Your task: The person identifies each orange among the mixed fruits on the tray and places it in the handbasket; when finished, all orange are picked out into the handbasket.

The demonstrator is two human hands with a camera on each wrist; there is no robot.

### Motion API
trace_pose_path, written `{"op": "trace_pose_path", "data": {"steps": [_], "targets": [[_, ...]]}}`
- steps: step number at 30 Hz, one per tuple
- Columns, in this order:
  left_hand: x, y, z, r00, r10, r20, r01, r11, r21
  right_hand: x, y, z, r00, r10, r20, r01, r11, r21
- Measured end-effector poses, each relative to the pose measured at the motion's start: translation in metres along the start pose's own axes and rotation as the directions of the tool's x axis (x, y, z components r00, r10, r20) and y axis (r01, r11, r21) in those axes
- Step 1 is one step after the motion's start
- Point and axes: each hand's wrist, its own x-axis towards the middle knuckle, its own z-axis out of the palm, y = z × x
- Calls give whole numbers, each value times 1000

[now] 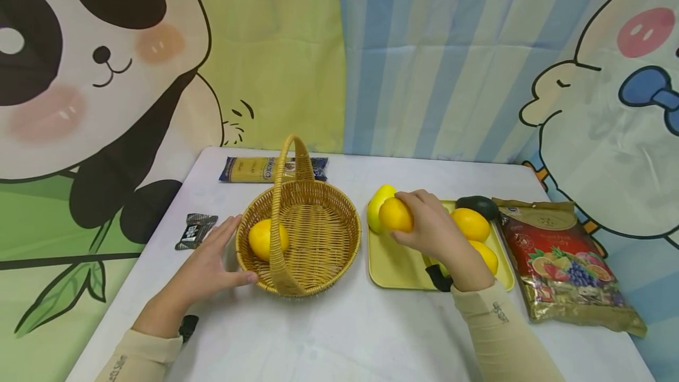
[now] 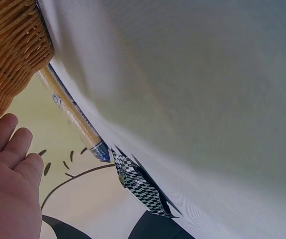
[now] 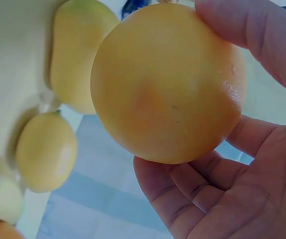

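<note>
My right hand (image 1: 432, 226) grips a round yellow-orange orange (image 3: 168, 84), thumb on one side and curled fingers on the other. It is held above a yellow tray (image 1: 389, 270). Beside it on the tray lies a yellow-green, mango-like fruit (image 1: 376, 210); more yellow fruit (image 1: 471, 224) and a dark green fruit (image 1: 477, 206) are partly behind my hand. My left hand (image 1: 209, 270) rests at the left side of a wicker basket (image 1: 318, 240), fingers fairly straight and thumb near its rim. Inside the basket, left of the handle, sits another yellow-orange fruit (image 1: 261, 239).
A pasta packet (image 1: 249, 170) lies behind the basket. Left of my left hand is a small black checkered packet (image 1: 196, 231). A large red and gold bag (image 1: 567, 270) with fruit pictures lies right of the tray. A cartoon-printed curtain (image 1: 286, 46) stands behind the table.
</note>
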Motion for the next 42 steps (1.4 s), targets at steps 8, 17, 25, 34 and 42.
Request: {"op": "trace_pose_path", "data": {"steps": [8,17,25,34,42], "targets": [[-1,2,0,1000,-10,5,10,1000,5,10,-11,-8,999,-51,2,51,999,-12],[-2,1,0,1000,-5,0,5,1000,8,22,-29,-16,996,-86,4,86,996,-6],[-2,3,1,1000,0,4,0,1000,3,29,-42,-17,992,-123,3,122,992,19],[-2,3,-1,1000,3,-9,-3,1000,14,43,-63,-13,984,-177,15,177,984,29],[-2,3,-1,1000,-9,-2,9,1000,14,56,-82,-8,974,-226,30,225,974,13]]}}
